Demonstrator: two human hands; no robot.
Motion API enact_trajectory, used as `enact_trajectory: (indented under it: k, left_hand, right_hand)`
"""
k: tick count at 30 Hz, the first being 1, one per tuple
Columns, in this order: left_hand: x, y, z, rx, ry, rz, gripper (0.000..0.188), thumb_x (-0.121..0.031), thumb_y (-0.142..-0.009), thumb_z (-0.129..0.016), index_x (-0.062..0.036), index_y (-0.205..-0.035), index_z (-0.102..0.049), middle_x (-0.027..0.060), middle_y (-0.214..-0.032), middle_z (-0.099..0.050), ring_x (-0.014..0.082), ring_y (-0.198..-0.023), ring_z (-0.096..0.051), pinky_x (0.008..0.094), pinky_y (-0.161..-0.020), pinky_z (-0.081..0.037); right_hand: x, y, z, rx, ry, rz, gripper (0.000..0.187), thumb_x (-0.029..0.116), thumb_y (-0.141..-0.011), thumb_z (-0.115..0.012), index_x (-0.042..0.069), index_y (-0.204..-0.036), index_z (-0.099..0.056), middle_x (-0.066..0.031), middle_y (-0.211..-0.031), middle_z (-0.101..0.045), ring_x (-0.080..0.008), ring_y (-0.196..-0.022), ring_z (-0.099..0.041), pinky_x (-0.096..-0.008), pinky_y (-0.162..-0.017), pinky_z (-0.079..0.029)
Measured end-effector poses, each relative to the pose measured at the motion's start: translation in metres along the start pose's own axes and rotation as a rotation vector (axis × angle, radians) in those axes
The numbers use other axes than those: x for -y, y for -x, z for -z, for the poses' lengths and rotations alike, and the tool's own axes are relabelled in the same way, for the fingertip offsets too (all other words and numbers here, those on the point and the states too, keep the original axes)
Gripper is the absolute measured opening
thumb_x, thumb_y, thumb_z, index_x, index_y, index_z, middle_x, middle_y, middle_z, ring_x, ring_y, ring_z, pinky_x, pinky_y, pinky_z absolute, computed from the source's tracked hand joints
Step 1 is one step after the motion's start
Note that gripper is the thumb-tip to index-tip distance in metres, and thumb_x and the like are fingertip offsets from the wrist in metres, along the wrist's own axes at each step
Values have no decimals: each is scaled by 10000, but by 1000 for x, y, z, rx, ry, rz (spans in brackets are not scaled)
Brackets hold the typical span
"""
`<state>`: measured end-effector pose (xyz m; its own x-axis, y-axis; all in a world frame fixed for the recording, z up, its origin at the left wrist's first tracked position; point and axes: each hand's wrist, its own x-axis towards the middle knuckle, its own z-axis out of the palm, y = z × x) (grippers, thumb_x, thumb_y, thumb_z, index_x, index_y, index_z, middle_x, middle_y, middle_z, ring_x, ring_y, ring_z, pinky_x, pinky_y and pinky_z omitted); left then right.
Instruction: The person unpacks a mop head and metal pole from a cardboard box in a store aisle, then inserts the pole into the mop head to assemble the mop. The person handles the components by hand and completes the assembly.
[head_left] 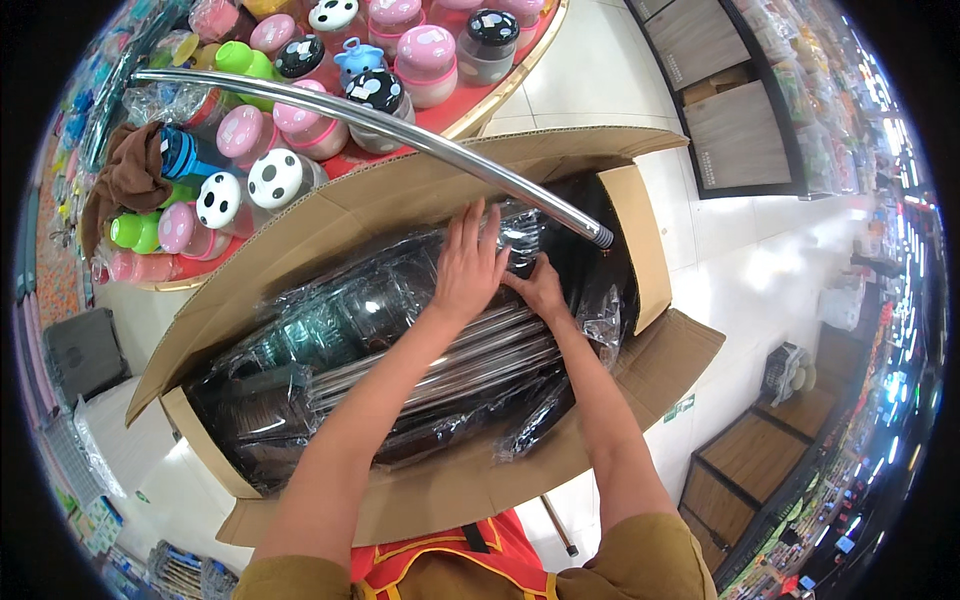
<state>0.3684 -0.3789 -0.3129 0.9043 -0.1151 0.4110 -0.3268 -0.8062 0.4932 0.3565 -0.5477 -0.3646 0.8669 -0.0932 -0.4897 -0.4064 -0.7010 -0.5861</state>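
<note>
An opened long cardboard box [420, 500] lies in front of me, holding black and clear items wrapped in plastic film [390, 300] and a bundle of shiny metal tubes [440, 365]. My left hand [468, 265] rests on the film with its fingers stretched out, and it grips nothing. Just right of it, above the tubes' right end, my right hand [540, 288] is bent down into the wrapping with its fingers curled. What it holds there is hidden. A separate chrome tube [430, 142], threaded at its right end, slants over the box's far flap.
A red-topped display table [350, 155] with several pink, green and black-and-white animal-style bottles [275, 178] stands beyond the box. A brown cloth [130, 175] lies at its left. Shelving units [745, 125] line the right side. A thin pole [558, 525] is near my apron.
</note>
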Motion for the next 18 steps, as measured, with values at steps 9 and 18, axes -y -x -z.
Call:
enact_trajectory:
  k: [9,18]
  left_hand:
    - [51,-14,-71,459,89,104,413,-338,-881,-578,-15,-1138,-564,171,-1003,-608,354,-957,-578,428,-840,-473]
    - [68,-25,-75,553,308,241,473,-470,-865,-574,-54,-1079,-644,195,-1044,-643,363,-1001,-592,438,-859,-468]
  right_hand:
    - [-2,-13,2,-95,-66,167,669,445,-639,-832,-80,-948,-557,-222,-864,-668,-265,-795,-673,-365,-695,-513]
    - [-19,-14,7,-58,-112,30,541,473,-783,-705,-62,-767,-631,-183,-695,-632,-234,-669,-621,-360,-646,-477]
